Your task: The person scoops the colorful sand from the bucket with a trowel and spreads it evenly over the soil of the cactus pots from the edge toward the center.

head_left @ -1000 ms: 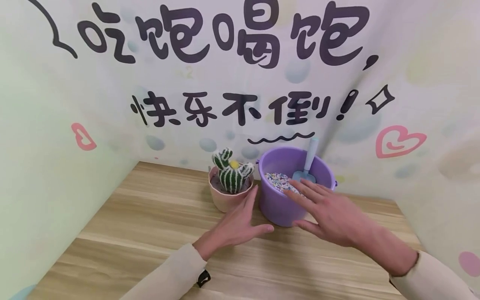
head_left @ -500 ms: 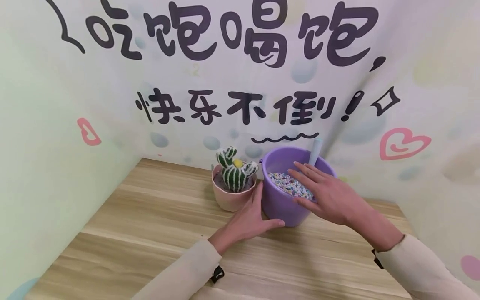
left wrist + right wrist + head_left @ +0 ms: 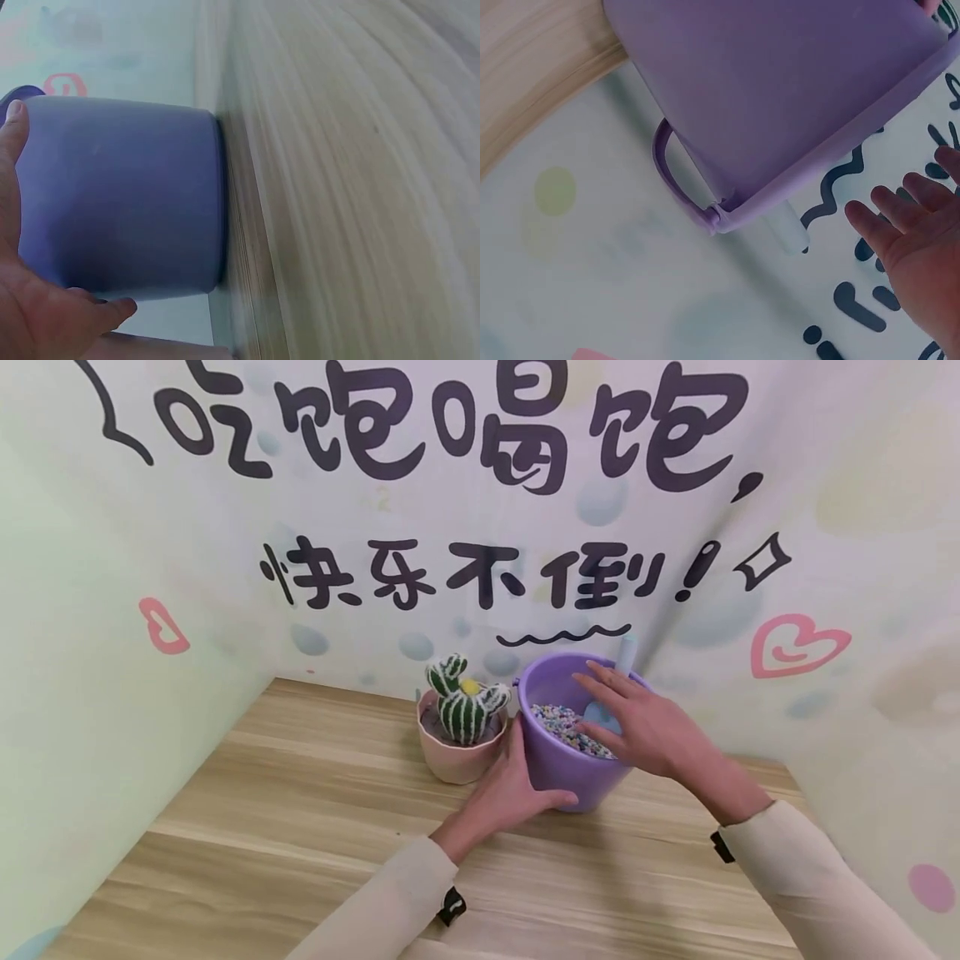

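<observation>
Purple bucket (image 3: 573, 768), upright, lies at 2 o'clock from nearer left hand (image 3: 507, 792), spread wide; right hand (image 3: 651, 727), wide, overhangs at 3 o'clock.

Bench (image 3: 300, 777): light wood-grain top. Rear wall (image 3: 450, 514): whitish covering, printed with black Chinese lettering (image 3: 486, 575) and blue-grey spots (image 3: 602, 502). Left wall (image 3: 82, 693): pale green, pink heart outline (image 3: 175, 647). Lighting: soft.

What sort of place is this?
Possibly a small staged booth or decorated table corner. A wood-grain tabletop is walled on three sides by a printed backdrop bearing large Chinese lettering, and a purple bucket stands on the wood.
</observation>
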Demonstrator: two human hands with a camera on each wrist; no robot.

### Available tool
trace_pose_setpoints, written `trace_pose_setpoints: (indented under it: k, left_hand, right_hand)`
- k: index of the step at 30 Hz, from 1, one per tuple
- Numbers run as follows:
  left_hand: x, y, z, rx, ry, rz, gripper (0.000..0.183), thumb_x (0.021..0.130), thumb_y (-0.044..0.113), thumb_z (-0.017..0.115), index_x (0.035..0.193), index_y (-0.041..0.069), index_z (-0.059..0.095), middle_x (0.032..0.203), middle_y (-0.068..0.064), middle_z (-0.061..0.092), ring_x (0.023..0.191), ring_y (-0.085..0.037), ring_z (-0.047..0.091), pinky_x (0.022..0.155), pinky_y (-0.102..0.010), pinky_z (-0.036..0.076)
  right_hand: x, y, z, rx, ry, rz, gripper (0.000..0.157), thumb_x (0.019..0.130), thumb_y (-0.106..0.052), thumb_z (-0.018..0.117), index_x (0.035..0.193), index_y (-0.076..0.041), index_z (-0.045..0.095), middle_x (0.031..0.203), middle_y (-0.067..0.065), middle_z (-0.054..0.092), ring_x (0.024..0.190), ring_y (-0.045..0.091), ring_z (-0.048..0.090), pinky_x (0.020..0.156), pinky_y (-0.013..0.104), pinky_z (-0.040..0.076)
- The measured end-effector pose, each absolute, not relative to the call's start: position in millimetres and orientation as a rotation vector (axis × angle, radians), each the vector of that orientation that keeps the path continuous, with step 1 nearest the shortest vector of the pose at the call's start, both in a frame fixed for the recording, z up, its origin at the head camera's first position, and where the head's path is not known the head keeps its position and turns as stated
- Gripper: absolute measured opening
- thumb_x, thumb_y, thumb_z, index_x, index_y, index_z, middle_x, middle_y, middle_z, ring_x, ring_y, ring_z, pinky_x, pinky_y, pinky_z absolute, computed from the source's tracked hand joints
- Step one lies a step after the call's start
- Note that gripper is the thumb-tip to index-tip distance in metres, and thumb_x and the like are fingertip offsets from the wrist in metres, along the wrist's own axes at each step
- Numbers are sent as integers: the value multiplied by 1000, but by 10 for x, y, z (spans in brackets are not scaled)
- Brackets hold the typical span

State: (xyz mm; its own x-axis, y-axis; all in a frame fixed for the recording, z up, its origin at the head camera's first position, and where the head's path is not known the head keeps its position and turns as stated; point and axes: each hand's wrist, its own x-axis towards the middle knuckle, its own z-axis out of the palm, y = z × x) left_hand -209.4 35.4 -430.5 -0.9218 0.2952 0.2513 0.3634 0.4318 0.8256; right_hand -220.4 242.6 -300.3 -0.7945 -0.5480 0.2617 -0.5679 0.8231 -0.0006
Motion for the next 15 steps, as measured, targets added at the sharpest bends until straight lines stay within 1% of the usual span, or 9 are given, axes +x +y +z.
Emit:
trace_pose_setpoints:
  k: [6,11,15]
  left_hand:
    - [-2118,455,-4315,-554,-2540,-1558,142,62,52,88,154,27,-17,164,-7,3,147,-20,16,116,-43,29]
    - [-2131,561,-4297,-468,-2514,-1596,146,59,53,90,153,28,-19,163,-6,5,147,-21,17,115,-44,29]
    - [-2151,643,-4284,-446,-2412,-1709,148,57,47,93,153,29,-19,163,-1,3,147,-17,16,116,-41,26]
  right_hand:
    - [-2315,2484,-2926,692,-2849,252,69,93,-46,62,150,-18,38,157,14,30,128,44,47,97,61,44]
    - [-2397,2545,-2902,625,-2843,365,69,92,-42,64,150,-16,38,157,16,30,132,47,41,102,63,38]
    - [-2460,2572,-2921,584,-2823,437,69,93,-41,64,150,-13,38,155,18,32,136,47,36,106,64,33]
